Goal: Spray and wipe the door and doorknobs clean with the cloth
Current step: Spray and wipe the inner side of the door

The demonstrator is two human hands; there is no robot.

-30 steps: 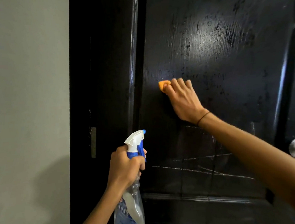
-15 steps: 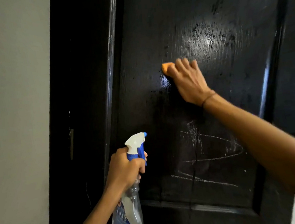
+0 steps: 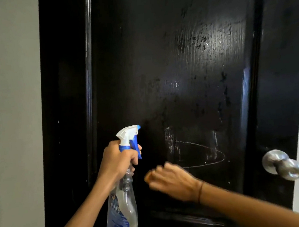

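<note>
Against black door, upright spray bottle, nozzle pointing right

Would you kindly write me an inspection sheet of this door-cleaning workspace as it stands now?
Surface: black door, glossy with wet patches; pale scribbled loop low on the panel.
Job's things: spray bottle, nozzle toward door; orange cloth, mostly hidden; metal doorknob at the right edge.
Clutter: nothing seen.
Grippers: left hand grips the bottle's neck; right hand, blurred, holds the cloth by the door.
Cables: nothing seen.
Surroundings: grey wall at left.
</note>
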